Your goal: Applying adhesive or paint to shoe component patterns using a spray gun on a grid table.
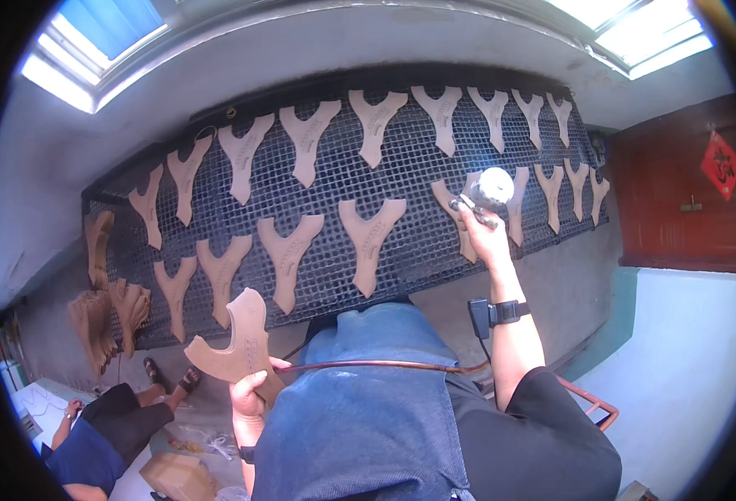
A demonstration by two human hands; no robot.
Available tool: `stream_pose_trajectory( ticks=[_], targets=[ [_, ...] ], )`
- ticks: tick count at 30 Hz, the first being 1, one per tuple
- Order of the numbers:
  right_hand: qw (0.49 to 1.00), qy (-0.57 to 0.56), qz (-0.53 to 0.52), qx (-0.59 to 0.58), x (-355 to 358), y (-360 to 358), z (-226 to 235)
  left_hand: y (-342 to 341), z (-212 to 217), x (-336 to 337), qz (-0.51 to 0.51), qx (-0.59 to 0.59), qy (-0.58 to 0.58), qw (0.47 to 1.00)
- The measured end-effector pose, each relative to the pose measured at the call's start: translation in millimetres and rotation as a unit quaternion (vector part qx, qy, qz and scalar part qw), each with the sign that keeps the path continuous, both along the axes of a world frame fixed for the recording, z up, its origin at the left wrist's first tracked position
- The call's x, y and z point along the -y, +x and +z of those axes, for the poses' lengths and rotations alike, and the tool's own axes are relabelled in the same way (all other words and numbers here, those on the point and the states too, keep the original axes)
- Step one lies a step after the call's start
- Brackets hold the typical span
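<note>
My left hand (249,394), low and left of my body, is closed round the stem of a tan Y-shaped board (238,342), with the fork pointing up and away. My right hand (487,236) is raised over the right part of a black mesh rack (401,179), gripping a spray gun (472,210) with a round silver cup (495,188) on top. The gun hides part of a Y-shaped board (453,219) on the mesh behind it. Two rows of similar boards lie on the rack, such as one Y-shaped board (372,242) in the near row.
A reddish-brown hose (385,364) crosses in front of my apron (360,417). Stacked boards (92,321) stand at the rack's left end. A seated person (105,434) and a cardboard box (177,476) are at lower left. A red-brown door (669,192) is at right.
</note>
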State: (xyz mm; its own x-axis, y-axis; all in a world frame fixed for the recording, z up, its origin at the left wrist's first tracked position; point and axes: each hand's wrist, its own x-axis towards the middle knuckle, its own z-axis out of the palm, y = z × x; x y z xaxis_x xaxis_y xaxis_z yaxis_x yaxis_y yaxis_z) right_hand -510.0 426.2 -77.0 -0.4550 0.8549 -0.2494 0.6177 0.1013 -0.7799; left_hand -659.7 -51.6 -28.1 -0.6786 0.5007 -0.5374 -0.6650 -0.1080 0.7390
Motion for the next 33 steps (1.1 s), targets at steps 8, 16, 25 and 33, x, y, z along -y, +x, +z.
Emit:
stream_pose_trajectory(
  ticks=[8,16,25,33],
  targets=[
    [0.998,-0.041,-0.018,0.045,28.6,-46.4,5.1,-31.1,-23.4,38.7,-0.113,0.033,0.051,0.992],
    [0.995,-0.069,0.075,-0.007,-95.6,-81.3,-119.4,-15.9,-19.1,4.1,-0.057,-0.013,0.086,0.995],
    [0.966,-0.106,0.204,-0.120,-80.7,-163.8,-91.2,-20.3,-22.4,-20.9,-0.003,-0.021,0.061,0.998],
    [0.994,-0.052,0.085,-0.040,-48.9,-160.3,-43.1,-36.6,-2.9,-35.6,-0.045,0.042,-0.018,0.998]
  ],
)
